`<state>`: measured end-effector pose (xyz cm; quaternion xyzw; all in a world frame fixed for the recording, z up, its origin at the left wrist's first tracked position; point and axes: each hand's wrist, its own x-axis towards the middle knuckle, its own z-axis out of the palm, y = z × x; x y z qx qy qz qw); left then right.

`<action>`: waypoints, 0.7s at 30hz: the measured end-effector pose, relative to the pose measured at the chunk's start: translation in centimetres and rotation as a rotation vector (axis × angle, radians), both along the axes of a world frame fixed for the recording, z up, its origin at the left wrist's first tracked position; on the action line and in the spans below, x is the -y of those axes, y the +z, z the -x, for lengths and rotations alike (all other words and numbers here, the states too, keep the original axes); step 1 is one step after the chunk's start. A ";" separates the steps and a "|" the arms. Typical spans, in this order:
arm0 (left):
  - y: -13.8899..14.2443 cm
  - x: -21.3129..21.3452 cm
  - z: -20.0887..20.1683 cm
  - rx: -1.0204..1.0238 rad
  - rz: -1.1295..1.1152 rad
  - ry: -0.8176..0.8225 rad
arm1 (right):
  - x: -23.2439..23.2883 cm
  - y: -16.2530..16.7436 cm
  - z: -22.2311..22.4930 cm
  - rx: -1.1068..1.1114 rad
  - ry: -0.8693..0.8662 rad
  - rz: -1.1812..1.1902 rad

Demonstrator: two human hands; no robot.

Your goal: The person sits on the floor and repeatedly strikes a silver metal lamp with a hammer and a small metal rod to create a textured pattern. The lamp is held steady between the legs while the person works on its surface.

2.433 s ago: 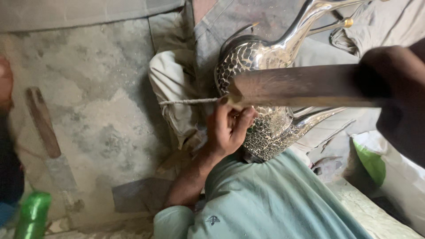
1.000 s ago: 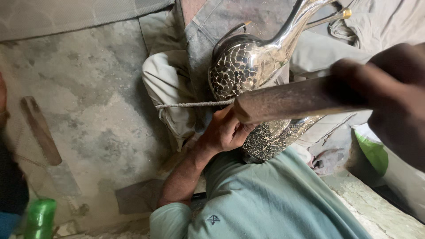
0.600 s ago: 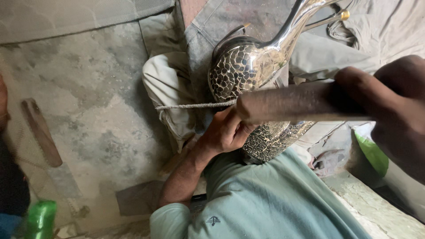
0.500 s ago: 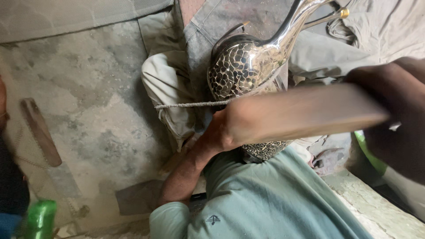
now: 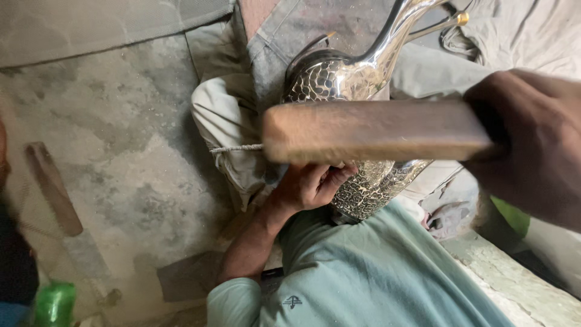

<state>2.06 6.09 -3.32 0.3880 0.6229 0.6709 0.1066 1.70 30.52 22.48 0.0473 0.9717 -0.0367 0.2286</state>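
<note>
Head view: your right hand (image 5: 532, 145) clenches a wooden block (image 5: 375, 130) raised over the hammered silver jug (image 5: 345, 85); your left hand (image 5: 311, 184) grips a thin punch (image 5: 236, 148) against it. Mid-chasing; next strike needs square aim.

Head view, steeply downward, close above hands

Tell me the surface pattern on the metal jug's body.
The metal jug is shiny silver, its body covered in small hammered, scale-like dimples; the neck looks smooth. Seen in the head view.
</note>
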 end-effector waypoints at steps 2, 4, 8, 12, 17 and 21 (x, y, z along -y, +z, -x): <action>0.0 0.0 -0.1 -0.019 0.018 0.047 | 1.0 0.3 -0.1 -0.123 -0.079 0.203; -0.2 0.0 0.0 -0.640 0.224 0.229 | 1.5 0.3 0.4 -0.020 0.121 -0.106; -0.5 0.1 -0.1 -0.486 0.185 0.152 | 1.8 0.6 0.7 -0.219 0.139 0.067; 0.0 -0.1 0.1 -0.104 0.000 0.011 | 1.7 0.3 0.6 -0.103 0.007 -0.020; 0.8 -0.4 0.6 0.027 -0.063 0.004 | 1.3 -0.4 0.5 -0.079 -0.175 0.239; 0.6 -0.4 0.7 -0.114 -0.070 -0.011 | 0.9 -0.7 0.4 -0.080 0.140 -0.101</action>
